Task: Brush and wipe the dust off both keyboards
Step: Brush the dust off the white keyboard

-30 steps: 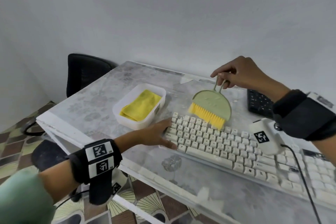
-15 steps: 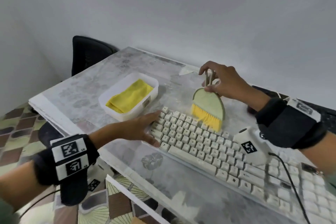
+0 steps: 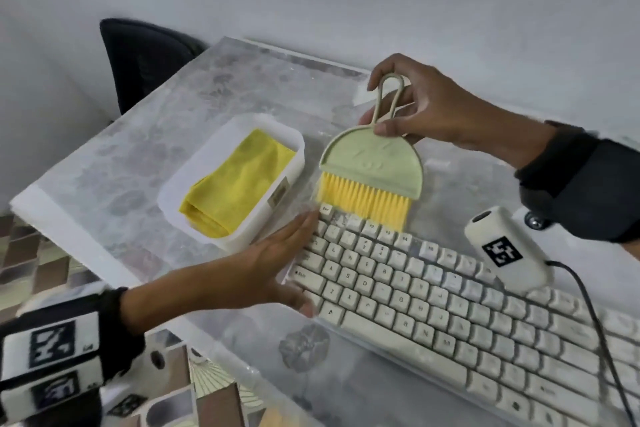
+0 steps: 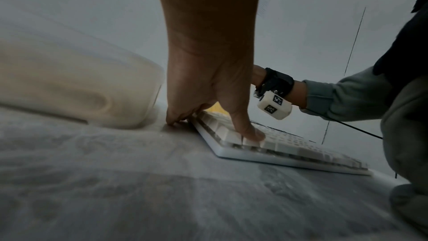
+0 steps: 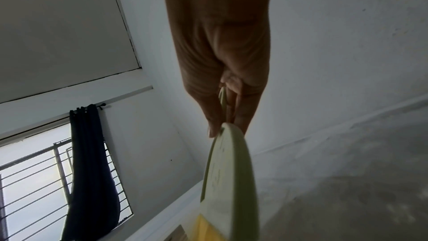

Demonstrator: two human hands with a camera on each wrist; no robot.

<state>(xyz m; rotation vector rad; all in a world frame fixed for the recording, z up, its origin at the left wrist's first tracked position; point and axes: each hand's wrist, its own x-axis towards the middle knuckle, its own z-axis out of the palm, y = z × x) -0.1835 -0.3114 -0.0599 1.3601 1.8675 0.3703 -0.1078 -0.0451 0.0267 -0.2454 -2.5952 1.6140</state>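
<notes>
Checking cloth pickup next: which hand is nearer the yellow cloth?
Left. The left hand rests at the keyboard's end beside the tub holding the yellow cloth; the right hand holds the brush farther off.

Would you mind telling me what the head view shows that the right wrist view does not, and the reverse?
Only the head view shows the cream-white keyboard, the left hand flat at its end, and the folded yellow cloth in the white plastic tub. Only the right wrist view shows a barred window with a dark curtain. Both show the right hand holding the green yellow-bristled brush.
</notes>
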